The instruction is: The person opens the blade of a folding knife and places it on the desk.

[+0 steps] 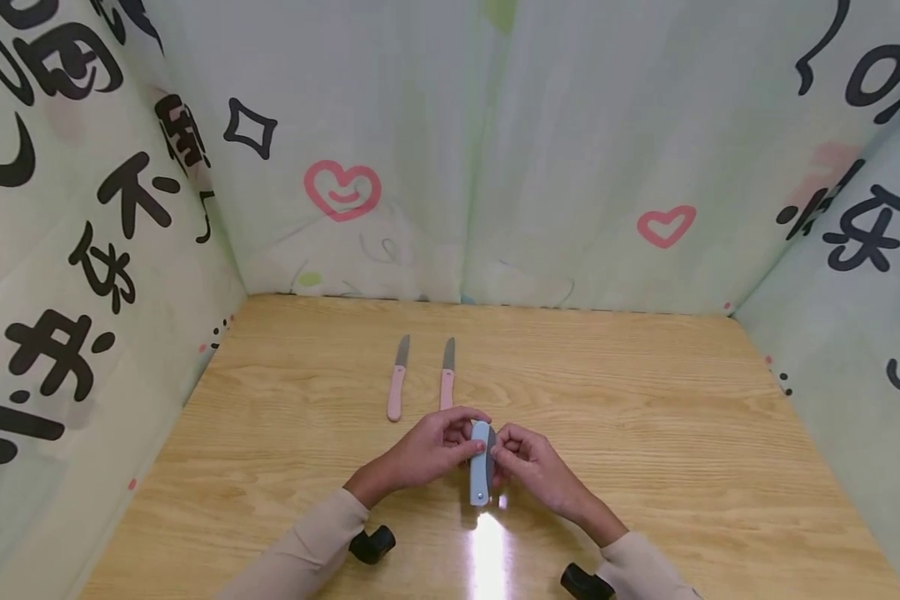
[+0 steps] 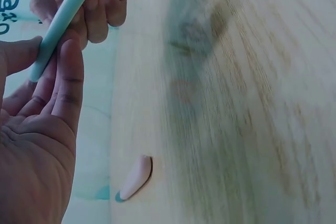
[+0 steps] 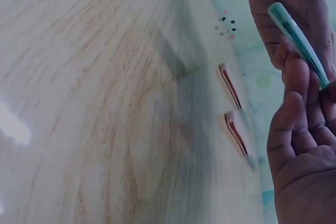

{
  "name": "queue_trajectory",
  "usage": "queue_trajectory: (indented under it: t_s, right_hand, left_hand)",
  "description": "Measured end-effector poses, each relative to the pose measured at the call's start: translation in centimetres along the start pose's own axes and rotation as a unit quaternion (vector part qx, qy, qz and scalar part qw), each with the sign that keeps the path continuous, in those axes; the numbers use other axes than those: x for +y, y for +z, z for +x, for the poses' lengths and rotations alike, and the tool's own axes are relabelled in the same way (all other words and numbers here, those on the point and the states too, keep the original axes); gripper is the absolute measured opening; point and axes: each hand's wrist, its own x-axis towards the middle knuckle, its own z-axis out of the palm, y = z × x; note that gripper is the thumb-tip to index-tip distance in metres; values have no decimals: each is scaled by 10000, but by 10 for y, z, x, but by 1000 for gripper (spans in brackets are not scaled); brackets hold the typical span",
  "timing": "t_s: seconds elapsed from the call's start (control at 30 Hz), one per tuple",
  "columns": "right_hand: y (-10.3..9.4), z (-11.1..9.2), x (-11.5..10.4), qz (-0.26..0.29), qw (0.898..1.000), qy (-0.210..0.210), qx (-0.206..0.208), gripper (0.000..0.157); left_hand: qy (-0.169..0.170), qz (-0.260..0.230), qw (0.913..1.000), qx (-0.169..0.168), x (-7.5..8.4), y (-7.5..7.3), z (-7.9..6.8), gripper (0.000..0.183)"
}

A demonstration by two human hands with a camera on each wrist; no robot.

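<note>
A folding knife (image 1: 479, 479) with a light blue handle is held upright over the table between both hands. Its grey blade lies folded along the handle's right side. My left hand (image 1: 429, 450) grips the handle from the left, thumb across its face and a finger at its top end. From the right, my right hand (image 1: 542, 473) pinches at the blade edge with thumb and fingertips. In the left wrist view the blue handle (image 2: 64, 17) slants between both hands; the right wrist view shows its slotted edge (image 3: 297, 40).
Two pink-handled knives lie beyond my hands, blades out and pointing away: one on the left (image 1: 395, 392), the other (image 1: 447, 385) just past my left fingers. Printed curtains (image 1: 570, 150) enclose the wooden table (image 1: 682, 400) at the back and sides.
</note>
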Motion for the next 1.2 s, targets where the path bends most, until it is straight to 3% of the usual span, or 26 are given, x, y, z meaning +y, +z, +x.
queue_trajectory:
  t_s: [0.23, 0.43, 0.67, 0.87, 1.1, 1.2]
  right_hand:
    - [0, 3, 2, 60, 9980, -448, 433, 12]
    - [-4, 5, 0, -100, 9977, -260, 616, 14]
    - [-5, 9, -3, 356, 9991, 200, 127, 22]
    - [-3, 10, -4, 620, 9978, 197, -126, 27]
    - [-3, 11, -11, 544, 9955, 131, 768, 24]
    - [-3, 13, -11, 512, 9929, 244, 1044, 23]
  left_hand:
    - [113, -383, 9990, 181, -1, 0, 4, 33]
    - [152, -105, 9988, 463, 0, 2, 8, 33]
    - [-48, -197, 9990, 389, -2, 4, 9, 38]
    - [13, -477, 9971, 597, -2, 3, 7, 34]
    - [116, -810, 9904, 1111, 0, -8, 9, 31]
    - [215, -169, 9939, 1068, -1, -11, 8, 34]
